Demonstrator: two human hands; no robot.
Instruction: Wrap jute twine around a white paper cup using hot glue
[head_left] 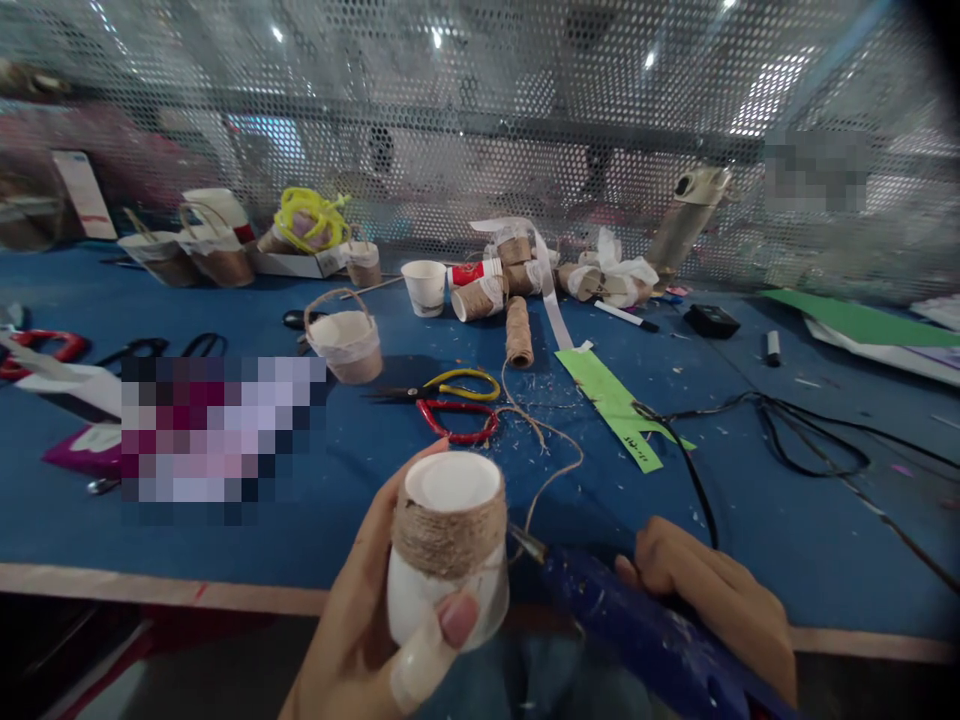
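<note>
My left hand (pixel 367 600) is closed around a white paper cup (pixel 442 610), its base turned up and tilted toward me. Jute twine (pixel 450 535) is wound in tight rows around the cup's upper part, and a loose strand (pixel 551 480) runs back to a twine spool (pixel 519 330). My left thumb, with tape on it, presses the cup's side. In my right hand (pixel 712 590) is a blue hot glue gun (pixel 645 630), its nozzle pointing at the cup's right side, close to the twine. Whether the tip touches is unclear.
Scissors with one red and one yellow handle (pixel 457 420) lie beyond the cup. Twine-wrapped small baskets (pixel 349 345) and a white cup (pixel 424 290) stand farther back. Green paper (pixel 615 405) and a black cable (pixel 787 430) are to the right. A perforated metal panel (pixel 450 130) rises behind.
</note>
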